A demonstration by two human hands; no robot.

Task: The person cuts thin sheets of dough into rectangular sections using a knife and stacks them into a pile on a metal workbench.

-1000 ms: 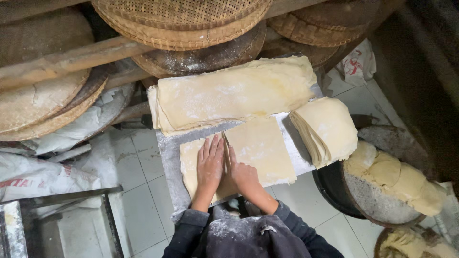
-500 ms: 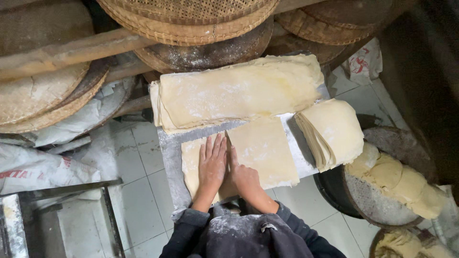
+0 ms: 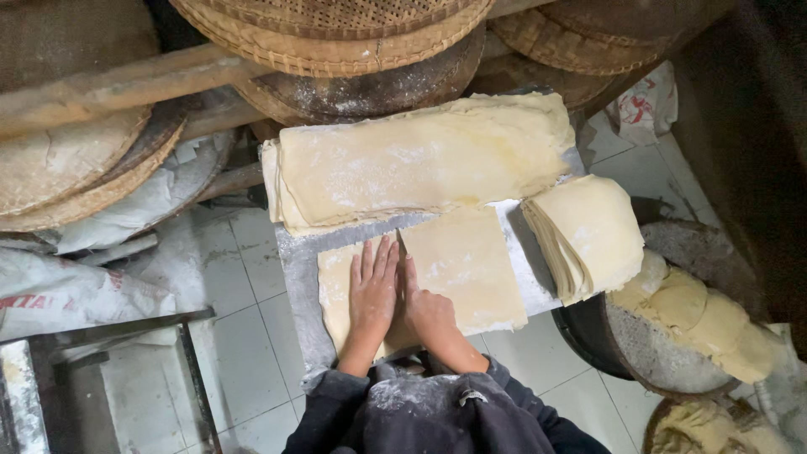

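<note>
Both my hands down on the dough sheet, a pale yellow, flour-dusted rectangle lying flat on the grey metal board directly in front of me. Left hand flat, palm down, fingers spread and pointing away from me, pressing the sheet's left half. Right hand just beside it, the two touching along their inner edges; whether it grips a blade I cannot tell, though a thin dark line runs up the sheet from its fingertips. Neither hand is closed around the dough: they only rest on top. The sheet reaches out to both sides of my hands, more of it to the right, and its near edge hangs by my wrists. Beyond my fingertips, at the board's far side, lies a large folded stack of dough, wide and thick (edges layered at its left end). To the right, a smaller pile of cut sheets sits tilted at the board's edge, well apart from my hands. Woven bamboo trays overlap above the stack. Lower right, a round dark basin holds more dough pieces. White tiled floor below.
</note>
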